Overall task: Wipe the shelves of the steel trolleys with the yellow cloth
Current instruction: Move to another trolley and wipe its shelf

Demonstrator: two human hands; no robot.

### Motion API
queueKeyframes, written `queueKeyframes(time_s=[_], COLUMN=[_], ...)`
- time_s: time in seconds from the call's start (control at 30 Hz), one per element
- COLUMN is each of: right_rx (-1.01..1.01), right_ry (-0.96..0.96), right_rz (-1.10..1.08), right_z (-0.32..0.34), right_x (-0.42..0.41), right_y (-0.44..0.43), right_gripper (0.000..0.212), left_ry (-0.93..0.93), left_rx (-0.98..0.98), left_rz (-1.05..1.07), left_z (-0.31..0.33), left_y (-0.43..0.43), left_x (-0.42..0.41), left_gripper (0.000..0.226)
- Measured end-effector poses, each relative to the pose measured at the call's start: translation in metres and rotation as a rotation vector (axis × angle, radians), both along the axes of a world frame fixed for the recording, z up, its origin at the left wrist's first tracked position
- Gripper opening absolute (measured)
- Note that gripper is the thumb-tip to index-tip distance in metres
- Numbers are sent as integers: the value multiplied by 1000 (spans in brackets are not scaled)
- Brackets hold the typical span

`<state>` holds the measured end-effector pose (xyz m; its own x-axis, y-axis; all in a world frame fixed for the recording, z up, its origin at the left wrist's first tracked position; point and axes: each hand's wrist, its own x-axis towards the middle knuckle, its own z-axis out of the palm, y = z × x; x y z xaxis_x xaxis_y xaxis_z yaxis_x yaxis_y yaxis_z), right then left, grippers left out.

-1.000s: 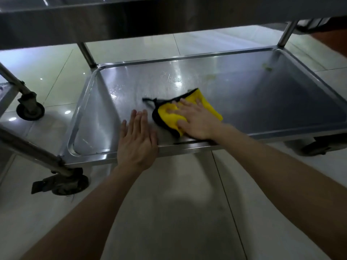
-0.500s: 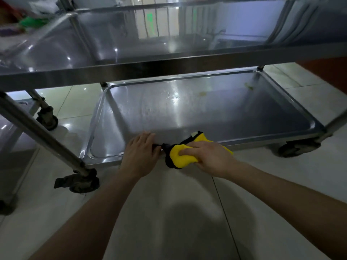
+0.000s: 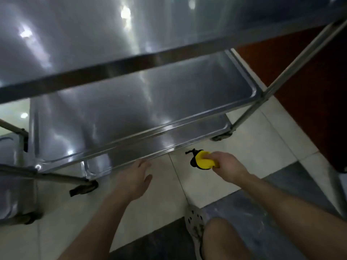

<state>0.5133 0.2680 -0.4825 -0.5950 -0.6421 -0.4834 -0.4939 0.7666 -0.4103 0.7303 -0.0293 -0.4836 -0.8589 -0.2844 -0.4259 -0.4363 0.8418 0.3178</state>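
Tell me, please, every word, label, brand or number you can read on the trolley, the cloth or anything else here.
None: no readable text shows on the steel trolley, the yellow cloth, the white shoe or the floor tiles.

Yellow cloth point(image 3: 203, 162) bunched, off steel trolley point(image 3: 169, 128) shelves.

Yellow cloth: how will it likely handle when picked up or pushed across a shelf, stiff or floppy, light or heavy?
Probably floppy: the yellow cloth is bunched into a wad in the grip of the right hand. Likely light, since one hand holds it clear of the floor. Its black loop sticks out loosely, so it could snag.
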Motion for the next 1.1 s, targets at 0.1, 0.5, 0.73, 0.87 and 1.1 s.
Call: queueKeyframes(time_s=[0.1, 0.5, 0.73, 0.87, 1.1], right_rx=[8, -173, -318, -363, -374], right_ry=[-65, -99, -9, 55, 148], right_rz=[-107, -418, -480, -471, -477], right_z=[82, 307, 365, 397, 439], right_x=[4, -4, -8, -10, -78], right_y=[40, 129, 177, 212, 268], right_gripper=[58, 60, 61, 60, 60], left_ry=[-52, 33, 122, 173, 189], left_rx=[28, 14, -8, 27, 28], left_rz=[-32, -37, -72, -65, -125], left_z=[90, 366, 419, 430, 462], left_y=[22, 89, 142, 180, 242], left_x=[-8, -53, -51, -60, -137], left_gripper=[51, 51, 54, 51, 51])
